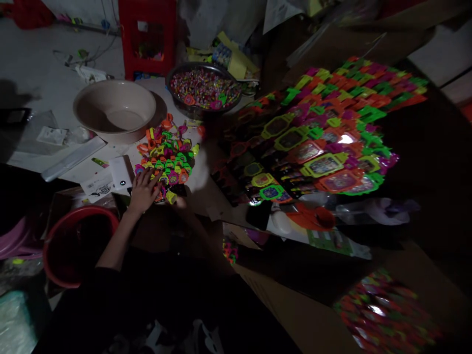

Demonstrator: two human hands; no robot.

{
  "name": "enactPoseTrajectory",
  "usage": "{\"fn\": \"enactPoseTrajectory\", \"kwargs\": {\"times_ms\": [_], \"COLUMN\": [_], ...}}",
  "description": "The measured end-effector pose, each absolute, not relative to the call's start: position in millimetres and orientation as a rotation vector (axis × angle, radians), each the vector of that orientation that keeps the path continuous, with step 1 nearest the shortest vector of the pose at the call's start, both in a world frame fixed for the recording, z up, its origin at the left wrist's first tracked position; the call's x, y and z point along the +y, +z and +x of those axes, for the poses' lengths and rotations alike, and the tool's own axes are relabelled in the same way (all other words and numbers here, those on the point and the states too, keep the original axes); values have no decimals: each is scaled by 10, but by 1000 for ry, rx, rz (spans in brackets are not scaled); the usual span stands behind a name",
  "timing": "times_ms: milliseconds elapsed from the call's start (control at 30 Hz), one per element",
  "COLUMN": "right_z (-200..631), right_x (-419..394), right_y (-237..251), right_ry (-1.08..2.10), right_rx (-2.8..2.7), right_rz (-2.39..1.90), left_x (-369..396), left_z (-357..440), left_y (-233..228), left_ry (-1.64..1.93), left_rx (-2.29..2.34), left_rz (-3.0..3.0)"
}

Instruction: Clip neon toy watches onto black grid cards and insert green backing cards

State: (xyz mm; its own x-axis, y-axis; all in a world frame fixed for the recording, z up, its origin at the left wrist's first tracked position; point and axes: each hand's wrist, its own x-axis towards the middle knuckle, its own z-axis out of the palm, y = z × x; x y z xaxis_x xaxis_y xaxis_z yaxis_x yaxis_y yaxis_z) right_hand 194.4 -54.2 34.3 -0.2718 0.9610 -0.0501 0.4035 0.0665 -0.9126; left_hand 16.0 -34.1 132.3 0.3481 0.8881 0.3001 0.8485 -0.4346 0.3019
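At the bottom of the frame the person's dark sleeve fills the lower left and centre, with a blurred sheet of bright packaged toys on brown cardboard at lower right. Left of the sleeve sits a red bucket, dark inside.

The forearm runs up from there to the left hand, left of centre. It lies palm down with the fingers spread, the grip flat and open, resting on the near edge of a heap of small neon plastic toy pieces; it closes on nothing. The right hand is only a dim shape just right of the heap's near edge, and I cannot tell how its grip stands or whether it has hold of anything. The heap lies on the pale counter, in the left-centre of the frame, with a white card just left of the hand.

To the right, across the middle and upper right, spread overlapping rows of toy watches in green, orange, pink and yellow frames, some catching glare.

Farther up, a beige plastic basin stands upper left of the heap, and a dark metal bowl of small coloured pieces stands upper centre. Behind them, at the top, is a red plastic stool.
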Motion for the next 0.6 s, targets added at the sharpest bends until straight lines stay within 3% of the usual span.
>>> {"fn": "enactPoseTrajectory", "kwargs": {"times_ms": [600], "right_z": [1868], "right_x": [-368], "right_y": [592], "right_ry": [996], "right_rx": [-2156], "right_rz": [-1580], "left_x": [-357], "left_z": [166], "left_y": [1311], "left_ry": [673], "left_rx": [1647], "left_rz": [2492]}}
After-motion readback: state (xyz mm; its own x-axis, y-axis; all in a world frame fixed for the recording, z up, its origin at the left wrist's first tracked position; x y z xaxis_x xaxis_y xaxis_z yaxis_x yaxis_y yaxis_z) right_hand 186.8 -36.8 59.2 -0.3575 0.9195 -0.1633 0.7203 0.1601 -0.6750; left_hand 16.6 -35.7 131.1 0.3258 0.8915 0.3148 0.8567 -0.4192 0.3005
